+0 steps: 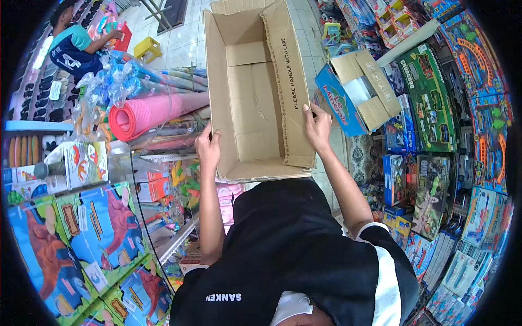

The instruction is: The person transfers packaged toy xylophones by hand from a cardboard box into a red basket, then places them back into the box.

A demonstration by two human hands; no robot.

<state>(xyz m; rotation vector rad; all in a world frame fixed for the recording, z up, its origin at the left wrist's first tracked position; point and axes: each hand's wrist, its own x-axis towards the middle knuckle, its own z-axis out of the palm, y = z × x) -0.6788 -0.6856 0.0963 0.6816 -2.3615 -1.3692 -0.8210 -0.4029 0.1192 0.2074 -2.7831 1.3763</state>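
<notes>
An empty cardboard box [254, 98] with its top open is held up in front of my body. My left hand [208, 148] grips its left wall near the lower corner, thumb on the inner side. My right hand [317, 128] holds the right flap, which bears the words "PLEASE HANDLE WITH CARE". Right of the box is a smaller open carton [348, 98] with blue printed sides. A rolled pink mat [157, 114] lies just left of the box, among plastic-wrapped rolls.
Boxed toys [427, 98] fill shelves on the right. Dinosaur-print boxes [92, 233] are stacked at lower left. A person [76, 46] holding a red item is at upper left, near a yellow stool [147, 49]. Tiled floor shows behind the box.
</notes>
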